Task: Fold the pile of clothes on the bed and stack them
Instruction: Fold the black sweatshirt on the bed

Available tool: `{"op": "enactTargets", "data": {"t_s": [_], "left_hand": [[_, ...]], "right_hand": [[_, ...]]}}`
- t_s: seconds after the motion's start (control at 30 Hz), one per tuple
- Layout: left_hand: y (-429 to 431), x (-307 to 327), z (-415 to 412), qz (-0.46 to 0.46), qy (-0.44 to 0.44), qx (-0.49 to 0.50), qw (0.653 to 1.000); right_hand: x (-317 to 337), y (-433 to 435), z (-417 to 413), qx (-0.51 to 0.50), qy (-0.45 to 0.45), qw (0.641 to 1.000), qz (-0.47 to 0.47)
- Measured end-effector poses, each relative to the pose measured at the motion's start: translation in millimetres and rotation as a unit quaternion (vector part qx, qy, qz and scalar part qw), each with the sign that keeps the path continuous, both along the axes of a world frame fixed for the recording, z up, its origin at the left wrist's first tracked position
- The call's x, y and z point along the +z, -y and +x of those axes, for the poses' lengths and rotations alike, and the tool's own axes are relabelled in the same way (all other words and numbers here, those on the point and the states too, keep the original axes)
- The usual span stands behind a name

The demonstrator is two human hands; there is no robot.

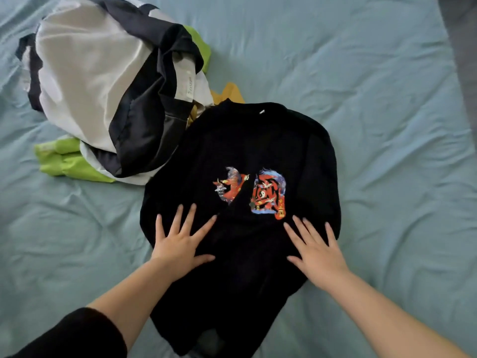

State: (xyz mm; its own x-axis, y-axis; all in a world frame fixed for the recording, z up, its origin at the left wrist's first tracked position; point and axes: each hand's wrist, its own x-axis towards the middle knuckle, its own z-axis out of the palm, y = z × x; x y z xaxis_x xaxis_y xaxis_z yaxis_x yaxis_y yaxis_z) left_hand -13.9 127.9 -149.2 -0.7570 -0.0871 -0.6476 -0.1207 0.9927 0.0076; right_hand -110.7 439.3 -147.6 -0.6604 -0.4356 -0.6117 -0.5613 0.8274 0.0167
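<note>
On the far left of the pale blue-green bed sheet, the loose pile of clothes is waiting: a white and dark navy garment is lying heaped over a lime-green one, and a scrap of mustard-yellow cloth is poking out at its right edge. Just right of that pile, touching it, the black cotton T-shirt with the red and blue print is lying flat in front of me.

I am pressing my left hand on its left half, fingers straight and spread wide, gripping nothing. My right hand is doing the same on the right half, palm down, fingers splayed. Both are resting just below the print, about equally near it, which a slanting fold is crossing.

The shirt's long axis is running away from me: its collar is pointing to the far side, its hem is lying nearest my body, leaning slightly to my left. So I am judging that the next fold is going along that axis, hem towards collar, with both hands sharing it.
</note>
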Motion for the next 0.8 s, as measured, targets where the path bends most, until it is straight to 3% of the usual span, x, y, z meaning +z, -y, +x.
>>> {"op": "enactTargets", "data": {"t_s": [0.07,0.13,0.23,0.4,0.43,0.53,0.67,0.73,0.8], "left_hand": [[-10,10,18,0.013,-0.037,0.059,0.997],[-27,23,46,0.046,-0.045,0.141,0.988],[-60,35,94,0.09,-0.005,0.182,0.979],[-77,35,105,0.095,-0.007,0.187,0.978],[-74,36,100,0.096,-0.013,0.199,0.975],[-67,49,90,0.096,-0.005,0.202,0.975],[-82,72,98,0.037,-0.035,0.101,0.994],[-98,86,102,0.066,-0.039,0.096,0.992],[-114,100,101,0.138,-0.025,0.153,0.978]], "right_hand": [[8,11,25,-0.114,0.023,0.993,-0.036],[22,21,63,-0.282,0.071,0.952,-0.097],[35,45,124,-0.521,0.195,0.796,-0.238],[30,65,143,-0.604,0.114,0.724,-0.312],[31,58,138,-0.602,0.111,0.726,-0.313],[46,15,116,-0.54,0.045,0.797,-0.267],[82,-65,79,-0.474,-0.092,0.851,-0.204],[91,-91,73,-0.45,-0.094,0.872,-0.166],[92,-96,80,-0.403,-0.066,0.907,-0.102]]}}
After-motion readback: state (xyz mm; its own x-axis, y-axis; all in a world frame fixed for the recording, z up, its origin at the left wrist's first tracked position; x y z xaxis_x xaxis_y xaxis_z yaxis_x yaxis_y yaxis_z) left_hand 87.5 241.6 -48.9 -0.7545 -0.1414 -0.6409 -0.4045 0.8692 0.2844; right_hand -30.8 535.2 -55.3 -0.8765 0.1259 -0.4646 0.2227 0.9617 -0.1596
